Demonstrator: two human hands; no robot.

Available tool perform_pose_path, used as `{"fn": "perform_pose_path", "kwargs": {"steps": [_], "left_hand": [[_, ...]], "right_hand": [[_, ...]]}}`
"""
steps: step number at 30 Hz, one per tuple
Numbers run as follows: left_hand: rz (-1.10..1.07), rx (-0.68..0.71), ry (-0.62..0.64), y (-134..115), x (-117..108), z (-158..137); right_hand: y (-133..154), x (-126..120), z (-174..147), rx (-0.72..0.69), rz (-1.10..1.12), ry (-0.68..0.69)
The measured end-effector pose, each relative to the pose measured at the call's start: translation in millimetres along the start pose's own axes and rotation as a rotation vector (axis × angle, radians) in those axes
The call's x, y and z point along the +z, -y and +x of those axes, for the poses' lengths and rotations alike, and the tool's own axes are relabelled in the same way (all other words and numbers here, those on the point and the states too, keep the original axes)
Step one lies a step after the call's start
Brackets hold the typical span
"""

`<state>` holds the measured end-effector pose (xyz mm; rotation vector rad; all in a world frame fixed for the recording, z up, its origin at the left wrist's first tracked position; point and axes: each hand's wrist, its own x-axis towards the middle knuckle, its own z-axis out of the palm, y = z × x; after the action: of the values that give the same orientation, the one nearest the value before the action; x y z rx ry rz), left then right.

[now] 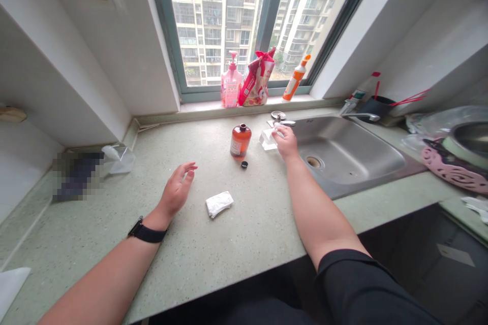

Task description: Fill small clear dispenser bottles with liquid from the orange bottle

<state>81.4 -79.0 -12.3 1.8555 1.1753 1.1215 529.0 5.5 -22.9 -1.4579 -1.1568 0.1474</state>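
My right hand (285,141) is at the sink's left edge, its fingers closed on something small and white. Just left of those fingers is a clear and white boxy container (268,140); whether they grip its top is hard to see. My left hand (178,188) hovers over the counter with its fingers apart, holding nothing. Between the hands stands an amber bottle (240,142), uncapped, with a pale label. A black cap (244,165) lies in front of it. Closer to me rests a folded white tissue (219,204).
A steel sink (343,147) with a faucet (362,116) is at right. On the windowsill stand a pink pump bottle (231,84), a red bag (257,81) and an orange bottle (295,80). A clear container (121,160) sits at left beside a blurred dark object (78,175).
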Motion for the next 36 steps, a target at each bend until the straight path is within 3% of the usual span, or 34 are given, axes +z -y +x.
{"fn": "perform_pose_path", "kwargs": {"steps": [18, 20, 24, 27, 30, 34, 36], "left_hand": [[0.021, 0.024, -0.025, 0, -3, 1], [0.028, 0.052, -0.051, 0, -5, 1], [0.049, 0.112, -0.128, 1, -12, 5], [0.094, 0.144, -0.215, 3, -26, 12], [0.197, 0.163, -0.395, 9, -54, 20], [0.439, 0.111, -0.761, 27, -104, 29], [0.508, 0.017, -0.858, 41, -123, 32]], "right_hand": [[-2, -1, -5, 0.11, 0.081, 0.017], [2, -6, -6, 0.132, 0.114, -0.024], [20, -16, -9, 0.087, 0.11, -0.315], [48, -18, -19, -0.033, 0.074, -0.481], [80, -11, -37, -0.167, 0.123, -0.472], [114, 10, -68, -0.381, 0.129, -0.216], [125, 21, -85, -0.484, 0.119, -0.081]]}}
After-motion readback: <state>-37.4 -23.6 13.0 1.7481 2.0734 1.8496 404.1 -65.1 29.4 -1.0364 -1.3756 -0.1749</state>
